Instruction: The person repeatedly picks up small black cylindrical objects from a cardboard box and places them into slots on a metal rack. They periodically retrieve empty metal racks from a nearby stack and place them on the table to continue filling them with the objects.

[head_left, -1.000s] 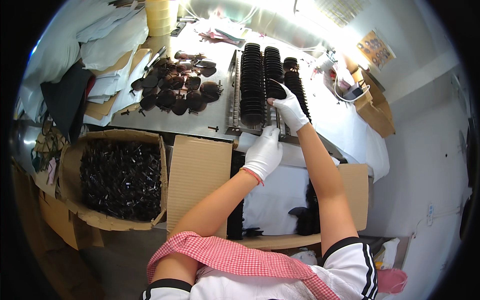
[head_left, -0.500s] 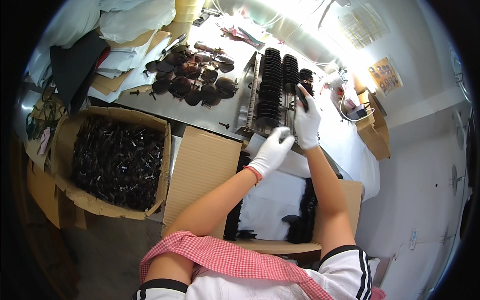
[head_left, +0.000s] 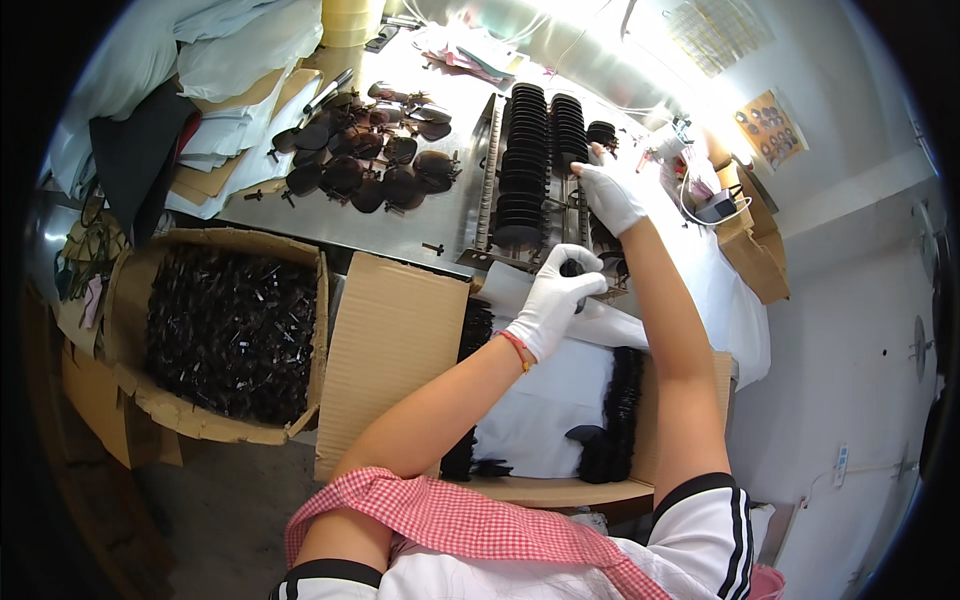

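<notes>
Both of my hands wear white gloves. My left hand (head_left: 555, 297) is closed around a small dark lens piece just in front of a metal rack (head_left: 492, 150). The rack holds rows of dark lenses (head_left: 524, 165) standing on edge. My right hand (head_left: 608, 192) reaches further in and rests on the right side of the rack, fingers on the lenses there; whether it grips one I cannot tell. Below my arms an open cardboard box (head_left: 395, 340) holds white paper and stacks of dark lenses (head_left: 620, 410).
Loose dark lenses (head_left: 370, 165) lie spread on the metal table (head_left: 400, 225). A cardboard box of small dark parts (head_left: 225, 320) stands at the left. Papers and cloth (head_left: 200, 80) pile at the far left. Small cardboard boxes (head_left: 750, 250) sit at the right.
The view has shifted so the table sits lower and nearer. My left hand drew back slightly from the rack, closed on a dark piece. My right hand stays at the rack.
</notes>
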The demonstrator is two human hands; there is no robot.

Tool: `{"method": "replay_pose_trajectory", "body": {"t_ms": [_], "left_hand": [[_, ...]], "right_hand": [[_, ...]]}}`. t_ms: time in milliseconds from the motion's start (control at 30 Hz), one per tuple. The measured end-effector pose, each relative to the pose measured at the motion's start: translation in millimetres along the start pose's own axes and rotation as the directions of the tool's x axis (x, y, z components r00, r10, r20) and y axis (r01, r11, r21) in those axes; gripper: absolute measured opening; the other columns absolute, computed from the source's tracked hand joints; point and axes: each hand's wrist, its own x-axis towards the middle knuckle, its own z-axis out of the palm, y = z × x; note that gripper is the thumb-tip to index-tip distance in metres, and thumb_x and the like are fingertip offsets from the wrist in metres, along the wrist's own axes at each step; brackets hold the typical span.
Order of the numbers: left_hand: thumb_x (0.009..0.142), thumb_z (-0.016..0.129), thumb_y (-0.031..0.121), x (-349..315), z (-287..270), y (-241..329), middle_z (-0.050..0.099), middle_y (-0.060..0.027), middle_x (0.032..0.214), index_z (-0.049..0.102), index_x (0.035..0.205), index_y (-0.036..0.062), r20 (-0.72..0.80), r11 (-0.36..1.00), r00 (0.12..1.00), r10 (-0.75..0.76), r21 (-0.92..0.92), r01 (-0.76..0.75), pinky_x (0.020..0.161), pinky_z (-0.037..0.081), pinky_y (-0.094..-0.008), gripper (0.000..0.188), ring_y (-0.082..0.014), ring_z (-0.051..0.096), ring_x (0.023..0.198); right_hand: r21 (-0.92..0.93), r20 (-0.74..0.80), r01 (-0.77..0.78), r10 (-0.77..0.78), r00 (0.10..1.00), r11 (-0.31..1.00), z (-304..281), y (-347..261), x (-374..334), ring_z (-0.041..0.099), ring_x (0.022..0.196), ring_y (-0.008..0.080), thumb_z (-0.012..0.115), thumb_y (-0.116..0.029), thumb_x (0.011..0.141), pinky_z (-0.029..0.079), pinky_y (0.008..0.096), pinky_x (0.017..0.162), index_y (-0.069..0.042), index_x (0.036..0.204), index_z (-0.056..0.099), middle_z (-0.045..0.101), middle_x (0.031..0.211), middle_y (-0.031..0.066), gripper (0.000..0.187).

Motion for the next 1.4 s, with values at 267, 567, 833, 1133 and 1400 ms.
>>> {"method": "replay_pose_trajectory", "body": {"t_ms": [267,567,833,1133,1400], "left_hand": [[0.09,0.062,0.018,11.5,-7.5,-13.0,0.056,-0.0162,0.129,0.059,0.118,0.0041,-0.033,0.299,0.984,0.172,0.954,-0.02,0.093,0.051,-0.0448,0.032,-0.0388,0.061,0.109],[0.09,0.062,0.022,14.2,-12.8,-9.4,0.057,-0.0154,0.126,0.058,0.123,0.0048,-0.005,0.353,0.985,0.171,0.934,-0.056,0.093,0.052,-0.0416,0.037,-0.0351,0.063,0.105],[0.1,0.057,0.047,9.9,16.4,14.2,0.049,0.001,0.133,0.035,0.15,0.0289,-0.124,0.898,0.991,0.058,-0.428,-0.106,0.098,0.049,-0.0409,0.057,-0.0155,0.052,0.116],[0.089,0.067,0.007,18.6,4.5,-7.5,0.066,-0.0012,0.093,0.058,0.095,0.0101,-0.175,0.984,0.977,0.118,0.15,-0.092,0.055,0.051,-0.0251,0.011,-0.009,0.06,0.066],[0.084,0.065,0.021,20.5,-11.0,-2.0,0.069,-0.0169,0.104,0.067,0.105,-0.0002,-0.097,0.531,0.98,0.173,0.847,-0.01,0.088,0.052,-0.035,0.03,-0.0287,0.067,0.094]], "right_hand": [[0.329,0.034,-0.091,0.084,0.996,0.94,31.1,1.7,21.0,0.057,0.08,0.0085,0.065,0.005,0.083,0.049,0.0228,0.075,-0.004,0.135,0.059,0.069,0.097,0.0041,0.053],[-0.721,0.006,0.422,-0.604,0.797,0.55,48.8,-19.1,18.3,0.061,0.12,0.0342,0.056,0.008,0.084,0.049,0.0382,0.103,0.0,0.132,0.056,0.061,0.13,0.0232,0.049],[-0.042,0.132,-0.005,0.011,0.991,0.999,-11.9,-90.3,-96.5,0.066,0.105,0.0242,0.057,-0.004,0.088,0.05,0.0323,0.092,-0.003,0.133,0.06,0.065,0.128,0.0153,0.045],[0.15,-0.107,-0.081,0.098,0.989,0.985,-14.5,-34.1,-10.5,0.053,0.129,0.0214,0.063,-0.015,0.094,0.041,0.0332,0.109,0.004,0.14,0.049,0.058,0.137,0.0152,0.052],[0.564,0.187,-0.139,0.039,0.982,0.814,13.1,16.3,90.3,0.06,0.101,0.0147,0.07,0.001,0.079,0.049,0.0277,0.092,0.002,0.135,0.049,0.063,0.116,0.0079,0.06]]}}
